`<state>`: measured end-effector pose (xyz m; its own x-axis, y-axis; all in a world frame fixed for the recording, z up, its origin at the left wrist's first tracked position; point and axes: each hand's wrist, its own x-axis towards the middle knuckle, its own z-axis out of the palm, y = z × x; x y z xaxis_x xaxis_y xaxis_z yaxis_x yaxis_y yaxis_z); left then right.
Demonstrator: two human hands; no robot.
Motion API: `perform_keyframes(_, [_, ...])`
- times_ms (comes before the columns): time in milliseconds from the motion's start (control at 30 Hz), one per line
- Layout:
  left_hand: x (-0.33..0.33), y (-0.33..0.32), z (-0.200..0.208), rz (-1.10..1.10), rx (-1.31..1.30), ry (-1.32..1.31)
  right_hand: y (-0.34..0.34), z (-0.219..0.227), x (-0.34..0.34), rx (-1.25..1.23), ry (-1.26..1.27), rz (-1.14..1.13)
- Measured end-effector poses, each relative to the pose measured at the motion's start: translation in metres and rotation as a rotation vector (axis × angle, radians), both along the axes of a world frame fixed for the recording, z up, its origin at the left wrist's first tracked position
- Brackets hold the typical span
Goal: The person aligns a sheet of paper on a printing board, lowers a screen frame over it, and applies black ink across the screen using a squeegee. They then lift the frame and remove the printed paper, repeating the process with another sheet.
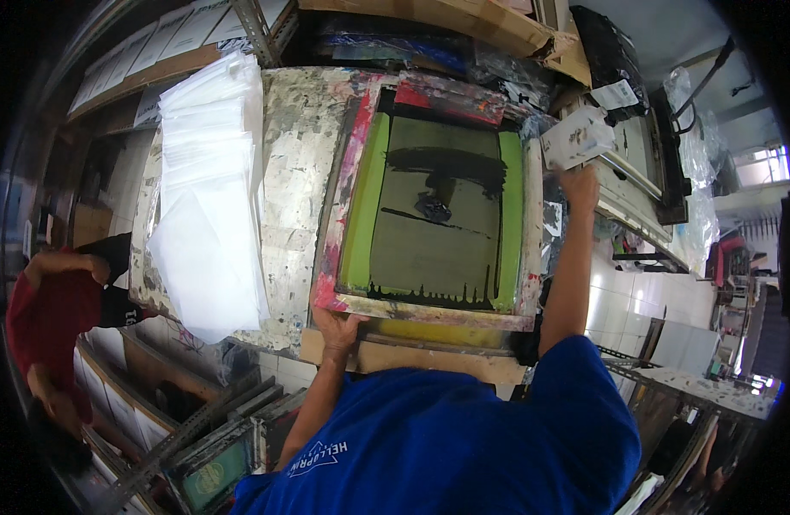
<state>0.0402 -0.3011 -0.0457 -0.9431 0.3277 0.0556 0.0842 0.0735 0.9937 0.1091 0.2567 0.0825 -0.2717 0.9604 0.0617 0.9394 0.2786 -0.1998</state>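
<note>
White sheet point(576, 137) and frame point(331, 279): two hands point(337, 329) point(581, 184) touch one each.

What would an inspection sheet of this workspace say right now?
Surface: table, worn and stained.
Job's things: paint-stained frame, its mesh smeared with black ink; white pile to its left, sheets or bags.
Clutter: cardboard beyond the table; clear plastic at right.
Hands: left hand at the frame's near left corner; right hand at a printed white piece's lower edge, grip unclear.
Cables: dark cord-like curve at upper right, possibly a cable.
Surroundings: person in red at left; white boxes on a shelf.
</note>
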Motion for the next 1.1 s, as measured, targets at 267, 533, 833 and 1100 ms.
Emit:
perform_keyframes(267, [-0.005, -0.005, -0.018, 0.028, -0.228, 0.188, -0.211, -0.039, -0.044, -0.029, -0.113, 1.188])
perform_keyframes(533, [0.001, 0.014, 0.008, 0.05, 0.03, -0.095, -0.144, -0.073, -0.053, 0.104, -0.335, 0.343])
perform_keyframes(833, [-0.006, 0.0, -0.01, 0.008, -0.188, 0.204, -0.23, -0.064, -0.164, 0.091, -0.187, 0.832])
perform_keyframes(1100, [-0.004, -0.001, -0.004, 0.064, -0.249, 0.171, -0.209, -0.035, -0.106, -0.028, -0.391, 0.519])
